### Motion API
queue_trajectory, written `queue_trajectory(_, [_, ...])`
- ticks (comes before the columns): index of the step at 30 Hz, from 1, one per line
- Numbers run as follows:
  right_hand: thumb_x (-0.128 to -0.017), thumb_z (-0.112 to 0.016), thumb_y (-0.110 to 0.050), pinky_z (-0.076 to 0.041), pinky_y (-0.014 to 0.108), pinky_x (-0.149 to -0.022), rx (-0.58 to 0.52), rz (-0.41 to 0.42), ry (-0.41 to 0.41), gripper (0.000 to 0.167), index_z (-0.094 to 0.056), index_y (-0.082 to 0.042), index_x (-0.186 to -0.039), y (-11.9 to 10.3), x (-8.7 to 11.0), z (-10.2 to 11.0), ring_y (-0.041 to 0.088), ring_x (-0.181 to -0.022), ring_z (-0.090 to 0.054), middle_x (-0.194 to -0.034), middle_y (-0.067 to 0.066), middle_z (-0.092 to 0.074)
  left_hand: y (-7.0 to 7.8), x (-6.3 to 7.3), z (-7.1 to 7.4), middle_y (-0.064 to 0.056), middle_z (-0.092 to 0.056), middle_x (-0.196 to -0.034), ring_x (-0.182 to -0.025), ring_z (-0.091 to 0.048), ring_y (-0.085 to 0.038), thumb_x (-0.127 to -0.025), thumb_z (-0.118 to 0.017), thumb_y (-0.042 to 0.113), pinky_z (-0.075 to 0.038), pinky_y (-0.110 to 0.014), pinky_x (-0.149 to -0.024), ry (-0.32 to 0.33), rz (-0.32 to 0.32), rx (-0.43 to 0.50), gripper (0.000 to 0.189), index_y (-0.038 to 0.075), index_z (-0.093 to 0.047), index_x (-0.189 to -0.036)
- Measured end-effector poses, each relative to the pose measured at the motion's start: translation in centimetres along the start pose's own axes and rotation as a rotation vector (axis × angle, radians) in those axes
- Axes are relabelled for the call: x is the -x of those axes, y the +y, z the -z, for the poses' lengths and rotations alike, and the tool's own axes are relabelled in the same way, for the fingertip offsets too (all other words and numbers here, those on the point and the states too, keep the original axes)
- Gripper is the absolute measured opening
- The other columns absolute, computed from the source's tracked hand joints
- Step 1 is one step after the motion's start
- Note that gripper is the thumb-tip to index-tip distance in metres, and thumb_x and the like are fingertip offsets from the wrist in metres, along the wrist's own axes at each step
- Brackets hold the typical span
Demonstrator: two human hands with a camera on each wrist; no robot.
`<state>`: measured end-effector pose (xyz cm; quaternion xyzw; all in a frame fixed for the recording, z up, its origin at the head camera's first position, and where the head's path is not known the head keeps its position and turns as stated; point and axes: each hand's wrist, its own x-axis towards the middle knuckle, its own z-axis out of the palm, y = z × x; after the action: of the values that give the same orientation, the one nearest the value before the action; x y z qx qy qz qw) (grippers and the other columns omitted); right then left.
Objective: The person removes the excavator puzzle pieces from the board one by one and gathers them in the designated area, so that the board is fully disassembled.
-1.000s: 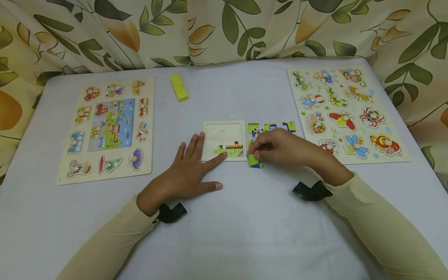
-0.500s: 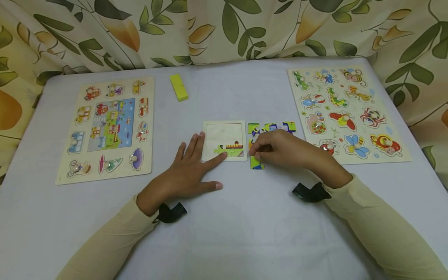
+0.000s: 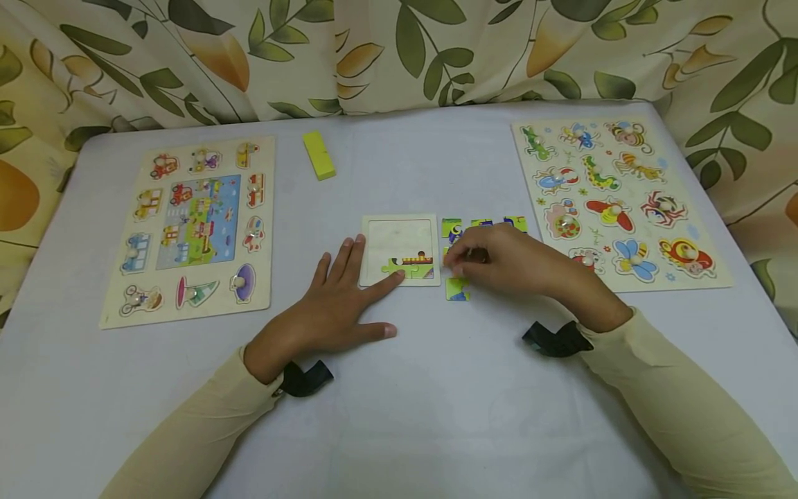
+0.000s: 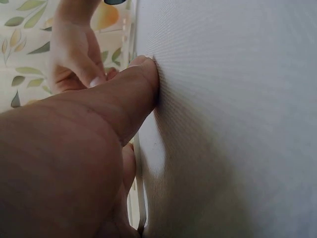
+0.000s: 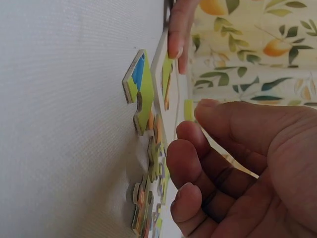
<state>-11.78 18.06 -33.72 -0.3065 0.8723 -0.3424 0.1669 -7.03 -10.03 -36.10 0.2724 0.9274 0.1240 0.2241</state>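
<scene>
My left hand point(image 3: 330, 305) lies with spread, straight fingers at the lower left of a small square puzzle tray point(image 3: 399, 235). Its index finger rests on a few joined puzzle pieces point(image 3: 419, 267) at the tray's bottom right, while the thumb touches the cloth. Just right of the tray, my right hand point(image 3: 499, 260) hovers over loose pieces, fingers loosely bent. In the right wrist view nothing sits between its thumb and fingers. A green-and-blue jigsaw piece point(image 5: 141, 91) lies below it on the cloth. Other loose pieces point(image 3: 451, 227) are partly hidden by that hand.
A knobbed vehicle puzzle board point(image 3: 264, 229) lies on the left. At the right is a knobbed insect puzzle board point(image 3: 542, 222), partly under the right forearm. A yellow block point(image 3: 319, 156) sits toward the back. Leaf-patterned curtain point(image 3: 374, 55) hangs behind the table.
The green-and-blue piece shifted slightly right and down, then stayed. My right hand has lifted a little off it, showing more of the piece. The left hand has stayed still.
</scene>
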Motion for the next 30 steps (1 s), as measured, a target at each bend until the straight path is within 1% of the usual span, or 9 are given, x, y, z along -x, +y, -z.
queue_trajectory(5, [-0.091, -0.066, -0.002, -0.045, 0.029, -0.073, -0.027, -0.013, 0.019, 0.012, -0.074, -0.008, -0.098, -0.2, -0.3, 0.1, 0.015, -0.082, -0.055, -0.097, -0.001, -0.068, 0.1, 0.1, 0.1, -0.020, 0.022, -0.157, -0.142, 0.024, -0.035, -0.087, -0.056, 0.065, 0.009, -0.057, -0.111, 0.006, 0.005, -0.019, 0.078, 0.039, -0.024, -0.153])
queue_trajectory(8, [-0.094, -0.063, -0.003, -0.046, 0.029, -0.074, -0.041, -0.034, 0.020, 0.013, -0.074, -0.008, -0.100, -0.5, -0.4, 0.3, 0.016, -0.084, -0.056, -0.098, 0.000, -0.069, 0.2, 0.2, 0.2, -0.019, 0.017, -0.159, -0.143, 0.023, -0.033, -0.088, -0.058, 0.063, 0.010, -0.057, -0.110, 0.035, -0.001, -0.010, 0.076, 0.037, -0.029, -0.153])
queue_trajectory(11, [-0.096, -0.062, -0.007, -0.044, 0.029, -0.072, -0.045, -0.045, 0.018, 0.013, -0.073, -0.007, -0.101, -0.7, -0.6, 0.5, 0.017, -0.082, -0.054, -0.096, 0.001, -0.068, 0.4, 0.2, 0.3, -0.016, 0.012, -0.160, -0.144, 0.020, -0.032, -0.089, -0.059, 0.061, 0.011, -0.057, -0.110, 0.073, -0.034, 0.014, 0.073, 0.031, -0.035, -0.152])
queue_trajectory(14, [-0.097, -0.061, -0.012, -0.042, 0.028, -0.067, -0.053, -0.059, 0.023, 0.014, -0.073, -0.007, -0.101, -0.8, -0.7, 0.7, 0.018, -0.077, -0.052, -0.091, 0.002, -0.067, 0.6, 0.2, 0.3, -0.015, 0.009, -0.161, -0.145, 0.017, -0.030, -0.090, -0.058, 0.059, 0.010, -0.057, -0.110, 0.092, -0.068, 0.035, 0.072, 0.031, -0.034, -0.152])
queue_trajectory(18, [-0.099, -0.059, -0.015, -0.042, 0.029, -0.064, -0.081, -0.071, 0.032, 0.017, -0.073, -0.006, -0.103, -0.8, -1.1, 0.9, 0.019, -0.074, -0.052, -0.090, 0.004, -0.065, 0.8, 0.1, 0.4, -0.017, 0.009, -0.161, -0.145, 0.015, -0.032, -0.092, -0.056, 0.059, 0.007, -0.057, -0.111, 0.074, -0.084, 0.057, 0.071, 0.038, -0.027, -0.153])
queue_trajectory(21, [-0.099, -0.058, -0.015, -0.043, 0.029, -0.067, -0.096, -0.052, 0.044, 0.019, -0.073, -0.005, -0.105, -0.7, -1.5, 0.9, 0.019, -0.077, -0.053, -0.091, 0.004, -0.066, 0.9, 0.0, 0.4, -0.019, 0.010, -0.160, -0.145, 0.015, -0.033, -0.093, -0.053, 0.059, 0.002, -0.057, -0.112, 0.057, -0.081, 0.060, 0.071, 0.040, -0.023, -0.154])
queue_trajectory(23, [-0.099, -0.058, -0.015, -0.045, 0.029, -0.064, -0.101, -0.036, 0.051, 0.019, -0.072, -0.005, -0.106, -0.7, -1.7, 0.9, 0.018, -0.075, -0.054, -0.093, 0.004, -0.066, 1.0, -0.2, 0.5, -0.020, 0.010, -0.160, -0.145, 0.016, -0.033, -0.094, -0.052, 0.059, 0.001, -0.055, -0.113, 0.052, -0.080, 0.065, 0.070, 0.040, -0.021, -0.154])
queue_trajectory(27, [-0.099, -0.058, -0.015, -0.045, 0.029, -0.060, -0.103, -0.034, 0.059, 0.020, -0.071, -0.006, -0.111, -1.0, -2.3, 0.8, 0.018, -0.070, -0.054, -0.090, 0.005, -0.066, 1.1, -0.5, 0.5, -0.020, 0.012, -0.159, -0.143, 0.021, -0.033, -0.096, -0.049, 0.057, 0.002, -0.054, -0.113, 0.050, -0.090, 0.074, 0.067, 0.041, -0.020, -0.154])
queue_trajectory(30, [-0.100, -0.057, -0.015, -0.044, 0.029, -0.064, -0.100, -0.048, 0.065, 0.022, -0.070, -0.005, -0.114, -1.1, -2.7, 0.7, 0.018, -0.075, -0.053, -0.092, 0.006, -0.067, 1.3, -0.8, 0.5, -0.021, 0.014, -0.159, -0.142, 0.025, -0.033, -0.095, -0.048, 0.059, 0.004, -0.054, -0.113, 0.035, -0.098, 0.065, 0.068, 0.041, -0.019, -0.154])
